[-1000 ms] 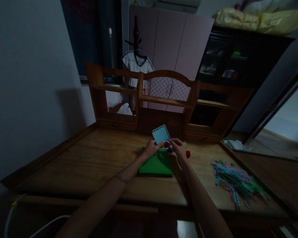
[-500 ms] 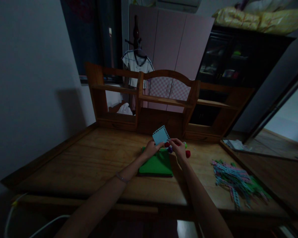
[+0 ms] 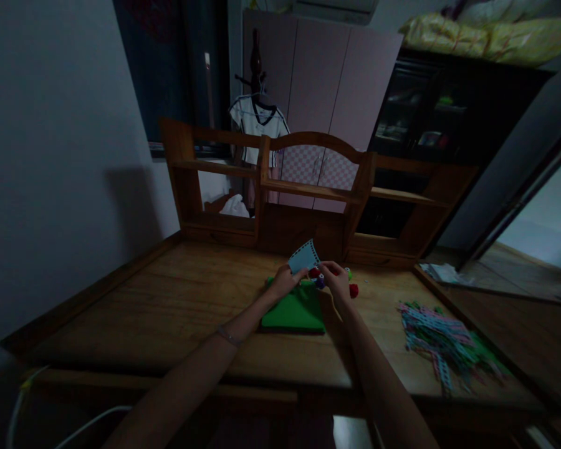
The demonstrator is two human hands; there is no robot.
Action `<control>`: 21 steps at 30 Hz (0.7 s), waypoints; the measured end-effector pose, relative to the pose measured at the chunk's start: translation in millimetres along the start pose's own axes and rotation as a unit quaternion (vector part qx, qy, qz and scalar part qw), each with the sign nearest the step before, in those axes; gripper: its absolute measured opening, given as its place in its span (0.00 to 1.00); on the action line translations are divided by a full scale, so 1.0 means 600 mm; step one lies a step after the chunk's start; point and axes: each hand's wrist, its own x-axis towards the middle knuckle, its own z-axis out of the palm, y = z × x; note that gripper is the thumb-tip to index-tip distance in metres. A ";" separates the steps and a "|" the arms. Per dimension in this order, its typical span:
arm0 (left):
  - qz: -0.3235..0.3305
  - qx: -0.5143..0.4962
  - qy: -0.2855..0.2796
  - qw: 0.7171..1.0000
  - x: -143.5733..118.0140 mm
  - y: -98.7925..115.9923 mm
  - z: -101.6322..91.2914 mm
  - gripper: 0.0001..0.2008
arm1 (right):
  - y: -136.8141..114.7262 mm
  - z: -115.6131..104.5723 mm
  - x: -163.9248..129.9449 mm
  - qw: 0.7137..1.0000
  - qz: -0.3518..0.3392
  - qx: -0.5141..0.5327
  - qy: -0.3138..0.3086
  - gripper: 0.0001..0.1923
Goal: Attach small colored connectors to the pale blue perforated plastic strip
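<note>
A: My left hand [image 3: 284, 280] pinches the blue card [image 3: 304, 257] at frame centre, above the green sheet [image 3: 293, 310].

B: Right hand [image 3: 337, 279] grips small beads [image 3: 316, 276]; I'd steady that card, judging the holes tiny.

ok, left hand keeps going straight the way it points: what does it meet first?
Probably the pale blue card that the left hand already pinches. Past that, likely the wooden hutch at the desk's back edge, though depth is hard to judge.
</note>
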 end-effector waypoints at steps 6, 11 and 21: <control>-0.022 0.000 0.028 0.999 0.003 -0.002 -0.003 0.18 | 0.002 -0.007 0.001 0.999 0.018 0.018 0.034 0.19; -0.025 -0.008 0.046 0.999 0.005 -0.003 -0.002 0.19 | -0.010 -0.006 -0.001 0.994 0.027 0.105 0.035 0.23; -0.025 -0.019 0.050 0.998 0.006 -0.007 -0.002 0.19 | -0.004 -0.002 0.005 0.970 0.065 0.232 -0.018 0.20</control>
